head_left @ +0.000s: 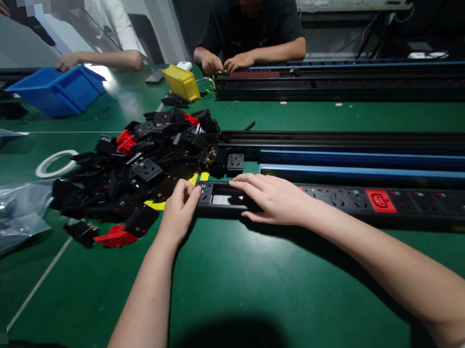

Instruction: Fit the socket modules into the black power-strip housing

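Green tabletop (217, 295) fills most of the view; across it sit two other persons, one in a white top (120, 23), one in a dark shirt (269, 22). Counted on the surface: one blue bin (68, 100), one yellow bin (182, 84), one tape ring (41, 171), one clear plastic bag (3, 218) and two blue rails (374, 169). One heap of socket modules (147, 170), mostly black with some red, lies beyond the left hand; its pieces overlap too closely to count. One black socket strip (339, 199) lies in front of the wearer, bearing one red socket (381, 201) among black ones. Its left end is at the left hand (180, 206), whose thumb and forefinger are drawn close beside an end module (206, 192); whether they clamp it cannot be told. Right hand (274, 196): thumb and fingers apart, straddling the strip, which extends rightward beneath the forearm.
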